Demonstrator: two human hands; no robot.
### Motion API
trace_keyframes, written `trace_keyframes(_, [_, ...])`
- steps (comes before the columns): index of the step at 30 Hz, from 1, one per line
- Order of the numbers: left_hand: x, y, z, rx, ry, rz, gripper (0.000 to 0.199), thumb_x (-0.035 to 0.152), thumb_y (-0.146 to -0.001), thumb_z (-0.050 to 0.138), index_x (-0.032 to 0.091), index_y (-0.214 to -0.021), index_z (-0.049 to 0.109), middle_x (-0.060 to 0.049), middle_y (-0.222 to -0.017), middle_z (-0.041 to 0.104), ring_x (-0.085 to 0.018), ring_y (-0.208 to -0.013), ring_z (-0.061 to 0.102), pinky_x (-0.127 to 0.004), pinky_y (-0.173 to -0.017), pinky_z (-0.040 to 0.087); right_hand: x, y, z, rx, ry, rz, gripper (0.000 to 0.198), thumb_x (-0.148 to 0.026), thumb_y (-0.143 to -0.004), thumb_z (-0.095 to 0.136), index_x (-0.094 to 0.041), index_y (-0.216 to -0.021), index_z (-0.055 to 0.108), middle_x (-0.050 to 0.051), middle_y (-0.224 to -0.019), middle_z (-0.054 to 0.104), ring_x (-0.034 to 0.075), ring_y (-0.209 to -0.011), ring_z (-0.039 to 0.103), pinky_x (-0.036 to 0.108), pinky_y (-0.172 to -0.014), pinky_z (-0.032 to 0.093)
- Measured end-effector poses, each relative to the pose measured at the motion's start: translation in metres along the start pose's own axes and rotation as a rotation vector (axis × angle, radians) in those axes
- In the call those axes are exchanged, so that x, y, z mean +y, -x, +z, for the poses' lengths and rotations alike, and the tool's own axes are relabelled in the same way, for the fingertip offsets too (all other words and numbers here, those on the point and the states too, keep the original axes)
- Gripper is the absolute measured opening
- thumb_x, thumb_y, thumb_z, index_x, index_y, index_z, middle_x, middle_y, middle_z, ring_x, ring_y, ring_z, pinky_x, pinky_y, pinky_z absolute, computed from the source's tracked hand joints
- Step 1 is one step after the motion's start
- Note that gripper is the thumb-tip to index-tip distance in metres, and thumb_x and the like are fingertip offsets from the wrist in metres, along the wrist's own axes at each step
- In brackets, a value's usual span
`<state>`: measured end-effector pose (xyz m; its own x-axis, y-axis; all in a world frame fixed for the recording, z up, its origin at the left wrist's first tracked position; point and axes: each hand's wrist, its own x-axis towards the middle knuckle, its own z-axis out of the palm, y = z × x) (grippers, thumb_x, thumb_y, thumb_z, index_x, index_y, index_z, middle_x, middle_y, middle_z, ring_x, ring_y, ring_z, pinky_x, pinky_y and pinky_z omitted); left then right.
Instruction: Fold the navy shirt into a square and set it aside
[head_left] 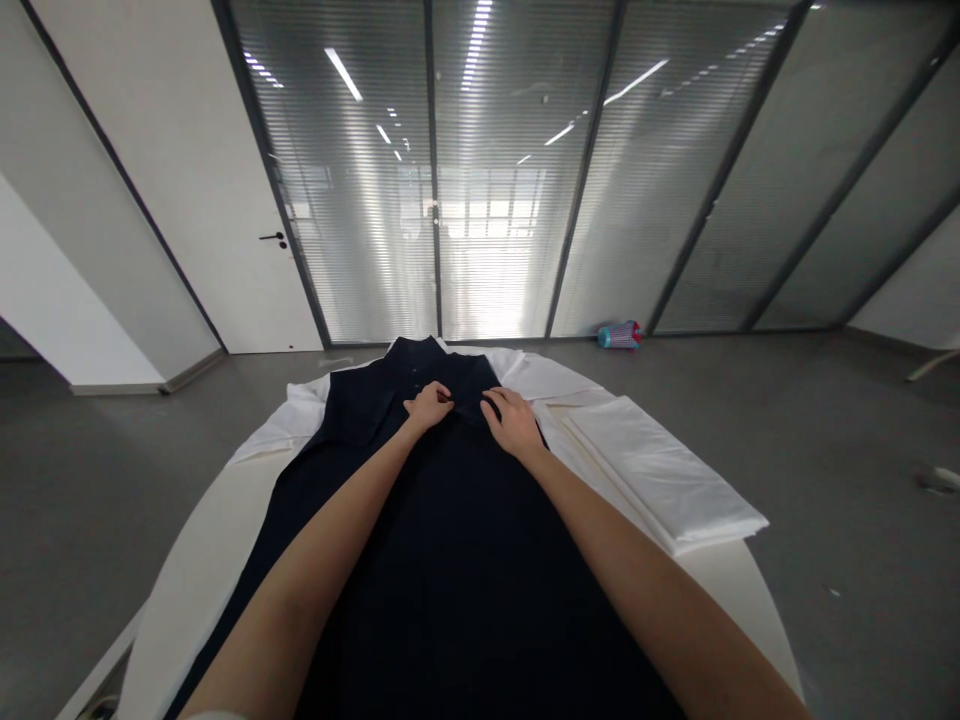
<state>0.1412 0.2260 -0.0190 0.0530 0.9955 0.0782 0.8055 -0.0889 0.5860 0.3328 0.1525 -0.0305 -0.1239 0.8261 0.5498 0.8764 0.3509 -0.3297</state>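
The dark shirt (450, 560) lies on the desk (206, 530), its lower end cut off. Left hand (430, 408) and right hand (516, 422) curl over its upper part; whether either pinches it, I cannot tell.

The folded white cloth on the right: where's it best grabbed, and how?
Probably by its near right corner, the right hand coming from the right: the folded white cloth lies flat, and that corner seems to jut past the tabletop, leaving room underneath.

Dark navy garment (450, 560); spread out lengthwise
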Motion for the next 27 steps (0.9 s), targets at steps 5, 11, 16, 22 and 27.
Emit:
trace_keyframes(5, [-0.002,0.006,-0.004,0.029,0.014,0.038,0.026,0.024,-0.082,0.065,0.025,-0.108,0.061,-0.001,-0.102,0.073,-0.022,-0.101,0.067,-0.039,-0.093,0.044,0.007,0.004,0.007,-0.242,0.213,0.042,0.053,-0.046,-0.103,0.038,-0.012,-0.139,0.057,0.02,-0.147,0.05,0.033,-0.136,0.046,0.048,-0.111,0.035])
trace_keyframes(11, [0.02,0.03,0.005,0.178,-0.104,0.317,0.02,0.02,-0.088,0.057,0.023,-0.106,0.066,-0.008,-0.123,0.064,-0.025,-0.119,0.058,-0.042,-0.105,0.037,0.013,-0.004,0.009,-0.213,0.126,0.099,0.05,-0.044,-0.105,0.031,-0.015,-0.132,0.062,0.016,-0.145,0.053,0.029,-0.137,0.046,0.046,-0.114,0.034])
trace_keyframes(16, [0.032,0.047,0.029,0.092,-0.238,0.524,0.043,0.039,-0.099,0.047,0.02,-0.135,0.058,-0.013,-0.149,0.05,-0.03,-0.144,0.037,-0.047,-0.115,0.03,0.021,-0.051,0.012,-0.18,-0.012,0.198,0.056,-0.033,-0.106,0.013,-0.016,-0.142,0.053,0.011,-0.149,0.051,0.019,-0.144,0.037,0.037,-0.119,0.027])
trace_keyframes(22, [0.025,0.052,0.038,-0.015,-0.341,0.51,0.056,0.049,-0.101,0.035,0.019,-0.147,0.05,-0.016,-0.154,0.043,-0.037,-0.145,0.034,-0.058,-0.117,0.024,0.032,-0.106,0.042,-0.357,0.017,0.187,0.061,-0.046,-0.106,0.021,-0.01,-0.15,0.042,0.015,-0.158,0.037,0.025,-0.15,0.026,0.041,-0.121,0.023])
trace_keyframes(27, [0.026,0.051,0.038,-0.03,-0.341,0.496,0.056,0.051,-0.101,0.035,0.023,-0.147,0.05,-0.014,-0.155,0.042,-0.035,-0.145,0.034,-0.057,-0.118,0.024,0.044,-0.111,0.061,-0.493,0.07,0.136,0.054,-0.048,-0.103,0.034,-0.017,-0.142,0.054,0.014,-0.151,0.048,0.027,-0.145,0.035,0.042,-0.118,0.027])
